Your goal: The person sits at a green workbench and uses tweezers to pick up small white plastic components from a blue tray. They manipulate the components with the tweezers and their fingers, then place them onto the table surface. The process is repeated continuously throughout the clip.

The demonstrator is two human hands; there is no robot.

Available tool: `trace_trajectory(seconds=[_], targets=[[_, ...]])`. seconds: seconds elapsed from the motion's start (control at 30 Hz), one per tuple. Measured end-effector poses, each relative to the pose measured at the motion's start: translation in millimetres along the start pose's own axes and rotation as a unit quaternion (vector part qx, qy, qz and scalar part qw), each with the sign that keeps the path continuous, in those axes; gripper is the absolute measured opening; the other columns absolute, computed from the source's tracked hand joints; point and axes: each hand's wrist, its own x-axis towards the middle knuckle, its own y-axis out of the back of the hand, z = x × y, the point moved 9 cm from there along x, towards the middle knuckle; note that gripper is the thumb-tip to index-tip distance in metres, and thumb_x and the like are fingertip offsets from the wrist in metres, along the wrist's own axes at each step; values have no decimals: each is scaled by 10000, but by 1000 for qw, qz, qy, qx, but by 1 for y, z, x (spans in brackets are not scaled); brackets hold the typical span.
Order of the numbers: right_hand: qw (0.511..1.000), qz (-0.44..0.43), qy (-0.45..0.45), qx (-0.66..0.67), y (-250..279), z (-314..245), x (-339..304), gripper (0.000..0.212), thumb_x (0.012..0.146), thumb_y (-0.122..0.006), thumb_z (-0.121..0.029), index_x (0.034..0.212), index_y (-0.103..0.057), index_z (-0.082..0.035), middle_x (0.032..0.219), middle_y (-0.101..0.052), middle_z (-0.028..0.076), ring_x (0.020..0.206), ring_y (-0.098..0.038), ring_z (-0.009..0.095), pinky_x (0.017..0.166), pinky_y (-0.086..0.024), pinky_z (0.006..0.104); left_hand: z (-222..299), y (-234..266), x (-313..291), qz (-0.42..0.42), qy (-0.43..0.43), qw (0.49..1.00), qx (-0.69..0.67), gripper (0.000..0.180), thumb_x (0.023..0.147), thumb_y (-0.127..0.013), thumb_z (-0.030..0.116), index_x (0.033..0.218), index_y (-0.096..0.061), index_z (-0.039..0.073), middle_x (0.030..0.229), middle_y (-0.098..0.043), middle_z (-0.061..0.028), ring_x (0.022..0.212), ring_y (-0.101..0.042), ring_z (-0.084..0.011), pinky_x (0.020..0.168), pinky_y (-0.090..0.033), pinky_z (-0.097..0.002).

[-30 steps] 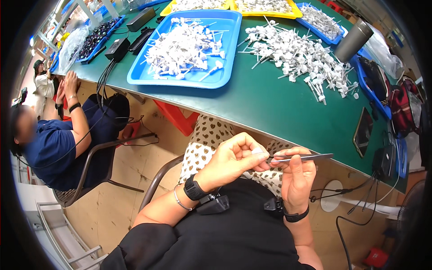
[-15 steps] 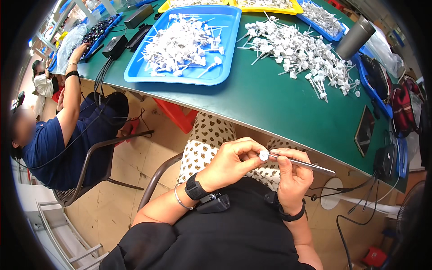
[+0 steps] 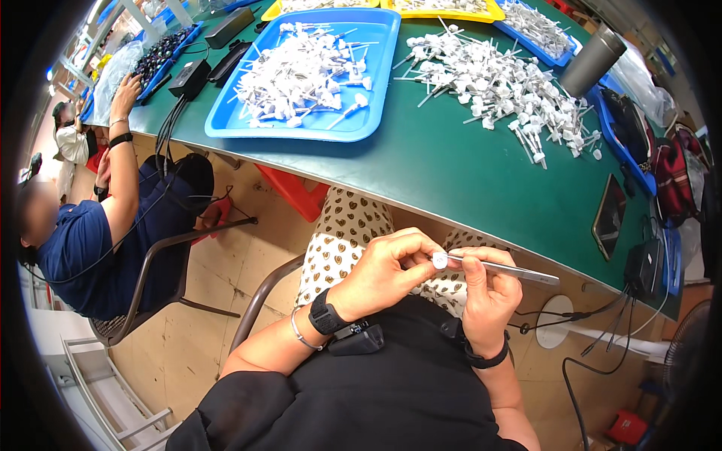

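Observation:
Above my lap, my left hand (image 3: 398, 263) pinches a small white plastic part (image 3: 440, 260) with a round head between thumb and fingers. My right hand (image 3: 490, 293) is closed around metal tweezers (image 3: 519, 271). Their tips reach the white part, and the back end points right. Whether the tips grip the part or only touch it is too small to tell. On the green table (image 3: 451, 177) beyond my hands lies a loose pile of similar white parts (image 3: 496, 83) with thin stems. More of them fill a blue tray (image 3: 316, 134) to its left.
At the right are a metal flask (image 3: 593, 62), a phone (image 3: 609, 216) and a black adapter (image 3: 644, 269) with cables. Yellow trays (image 3: 451, 15) stand at the back. To my left a co-worker in a dark blue shirt (image 3: 79, 252) sits on a chair, reaching toward dark pieces.
My hands stay nearly in place; the tweezers' back end has tipped up slightly. The co-worker's arm has shifted, and their other hand now shows more.

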Motion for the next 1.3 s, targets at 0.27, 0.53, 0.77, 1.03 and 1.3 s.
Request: trace_trajectory(seconds=[0.27,0.53,0.77,1.03,1.3], targets=[[999,3,17,-34,1,-1,-2,99,998,-601,-61,1026,-607,34,943,-702,120,842,-692,166,787,-568,286,3,0,-1,-5,7,1000,19,93,906,-726,65,973,-702,4,859,-647,-35,712,-618,-71,613,-490,-226],[999,7,33,-37,1,-5,-2,91,1006,-587,-61,1022,-593,28,928,-694,115,829,-690,164,775,-569,285,9,1,0,7,-23,999,48,86,892,-717,46,950,-694,-13,835,-624,-52,682,-637,-100,596,-506,-253],[999,32,39,-20,3,-5,-1,66,964,-642,-23,971,-634,42,883,-713,113,776,-707,166,694,-575,271,8,2,-2,13,-29,998,59,86,888,-731,35,973,-724,25,886,-667,-40,731,-625,-85,606,-486,-224],[999,20,8,-25,1,-1,-2,83,993,-602,-46,1000,-610,36,906,-705,110,810,-702,161,752,-571,278,7,2,-3,15,-31,997,62,86,891,-731,42,974,-723,21,898,-670,-48,744,-627,-91,614,-492,-228],[1000,16,-16,-13,0,2,-2,93,1005,-588,-57,1001,-601,35,910,-699,105,822,-694,158,781,-569,280,4,2,-3,17,-24,998,54,78,895,-730,49,967,-724,19,900,-668,-49,737,-624,-89,610,-490,-226]])
